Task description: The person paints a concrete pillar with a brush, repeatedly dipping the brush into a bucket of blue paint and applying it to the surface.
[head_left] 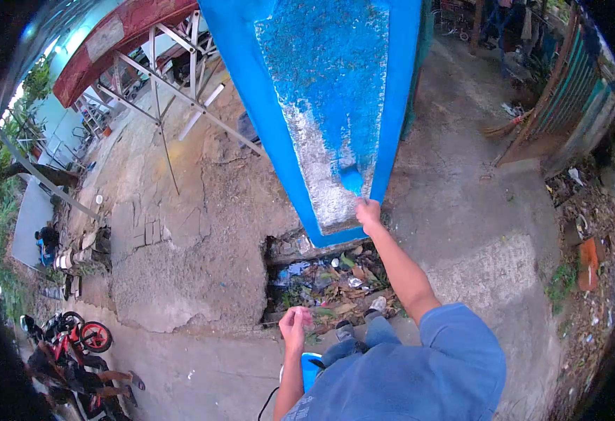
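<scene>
My right hand (368, 212) is closed round the handle of a paintbrush (352, 180). The blue-coated bristles touch the rough panel of a pillar (300, 161) with a smooth bright-blue border. Blue paint covers the panel's upper part; its lower left (314, 165) is whitish, with thin blue streaks near the brush. My left hand (295, 326) hangs in the air at lower centre, fingers curled together; whether anything is in them cannot be made out. Beside my left forearm is a blue and white container (312, 370), partly hidden by my body.
Below the pillar lies an open drain (314, 281) with leaves and litter, close to my shoes (376, 306). Red motorcycles (83, 337) and a seated person (86, 379) are at lower left. A metal frame (181, 77) stands upper left, a broom (505, 128) by a gate at right.
</scene>
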Motion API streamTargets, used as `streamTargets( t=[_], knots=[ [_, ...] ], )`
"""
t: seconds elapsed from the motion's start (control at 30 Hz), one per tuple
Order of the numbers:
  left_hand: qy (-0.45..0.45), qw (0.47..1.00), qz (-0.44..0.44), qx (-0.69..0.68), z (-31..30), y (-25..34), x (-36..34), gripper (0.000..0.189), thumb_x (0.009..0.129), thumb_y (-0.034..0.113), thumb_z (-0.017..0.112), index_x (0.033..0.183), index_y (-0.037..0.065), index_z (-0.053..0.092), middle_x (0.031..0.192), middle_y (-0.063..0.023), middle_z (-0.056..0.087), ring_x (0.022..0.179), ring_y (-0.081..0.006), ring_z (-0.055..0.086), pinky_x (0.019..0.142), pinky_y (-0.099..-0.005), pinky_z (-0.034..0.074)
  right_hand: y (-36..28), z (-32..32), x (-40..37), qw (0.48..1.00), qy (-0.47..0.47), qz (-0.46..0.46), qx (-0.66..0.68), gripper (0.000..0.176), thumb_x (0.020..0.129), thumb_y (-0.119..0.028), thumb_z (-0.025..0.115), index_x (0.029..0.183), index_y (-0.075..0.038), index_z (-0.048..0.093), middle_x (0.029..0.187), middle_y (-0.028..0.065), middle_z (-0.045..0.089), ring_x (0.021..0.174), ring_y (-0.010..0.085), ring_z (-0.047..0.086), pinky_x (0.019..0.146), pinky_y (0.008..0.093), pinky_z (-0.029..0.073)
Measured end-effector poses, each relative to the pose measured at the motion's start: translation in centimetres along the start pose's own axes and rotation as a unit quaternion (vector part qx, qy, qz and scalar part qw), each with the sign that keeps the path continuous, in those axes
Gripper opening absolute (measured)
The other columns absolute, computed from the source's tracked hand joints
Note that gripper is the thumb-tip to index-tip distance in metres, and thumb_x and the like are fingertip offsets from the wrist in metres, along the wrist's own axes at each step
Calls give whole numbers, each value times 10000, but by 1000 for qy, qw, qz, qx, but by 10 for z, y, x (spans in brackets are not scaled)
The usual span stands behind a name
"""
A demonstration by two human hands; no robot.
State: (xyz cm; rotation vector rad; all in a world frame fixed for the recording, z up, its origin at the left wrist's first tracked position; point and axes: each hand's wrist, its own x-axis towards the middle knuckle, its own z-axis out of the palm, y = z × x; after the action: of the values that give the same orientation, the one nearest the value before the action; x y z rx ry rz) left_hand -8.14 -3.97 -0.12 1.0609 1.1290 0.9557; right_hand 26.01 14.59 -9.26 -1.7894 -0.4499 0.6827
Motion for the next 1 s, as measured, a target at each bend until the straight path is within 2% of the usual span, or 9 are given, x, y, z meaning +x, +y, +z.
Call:
streamTargets(
  t=[0.13,0.2,0.33,0.4,0.6,0.63,0.7,0.9,1.0],
  knots=[
    [-8,1000,16,-12,3,0,-3,262,902,229,481,849,-4,588,680,-42,581,621,-106,549,569,-238,448,-41,-6,-10,999,-36,11,19,302,791,-268,549,724,20,611,601,116,573,569,238,569,556,385,417],
    [-17,1000,2,-20,5,4,-4,267,902,228,477,849,-10,587,679,-41,580,614,-108,544,574,-239,440,-83,-7,-6,998,-42,-4,51,247,818,-211,565,665,-17,564,524,20,494,377,97,417,324,259,283],
    [-10,1000,4,-29,5,9,-6,281,908,237,463,845,-7,587,671,-35,572,602,-102,536,565,-234,430,-161,-24,-27,994,-37,-7,107,254,815,-210,567,651,-17,556,523,21,491,383,93,410,324,249,277],
    [-7,1000,0,-24,9,14,-4,288,911,242,456,843,-5,587,670,-34,570,601,-99,532,566,-231,428,-191,-37,-43,990,-50,-38,129,296,785,-241,582,641,18,582,555,64,545,477,154,500,437,334,355],
    [-46,996,29,-64,47,35,24,318,918,271,434,859,-5,580,681,-33,568,611,-97,533,565,-230,430,-242,-66,-78,962,-103,-104,230,236,817,-180,548,716,26,603,540,32,499,477,138,477,442,336,332],
    [-56,996,30,-70,56,40,28,315,918,275,432,871,0,578,691,-34,570,615,-98,535,570,-225,424,-235,-65,-71,962,-104,-105,230,236,817,-180,548,716,26,603,540,32,499,477,138,477,442,336,332],
    [-70,994,36,-75,72,53,31,317,918,280,433,872,2,578,695,-35,571,618,-98,536,569,-223,422,-209,-54,-44,959,-77,-221,162,261,865,-249,535,907,-5,618,570,6,491,424,63,396,385,220,300],
    [-99,989,55,-95,108,59,34,344,907,333,448,890,13,573,705,-29,572,629,-99,540,561,-224,414,-102,-36,-4,976,-28,-216,16,274,834,-272,556,812,-13,641,547,35,530,475,109,472,441,290,362],
    [-94,992,40,-69,115,54,28,348,904,342,455,897,13,571,709,-31,572,630,-98,540,566,-228,418,-72,-36,-6,990,-23,-140,-11,286,822,-266,556,744,-1,629,557,55,544,491,136,494,471,325,376]
  ],
)
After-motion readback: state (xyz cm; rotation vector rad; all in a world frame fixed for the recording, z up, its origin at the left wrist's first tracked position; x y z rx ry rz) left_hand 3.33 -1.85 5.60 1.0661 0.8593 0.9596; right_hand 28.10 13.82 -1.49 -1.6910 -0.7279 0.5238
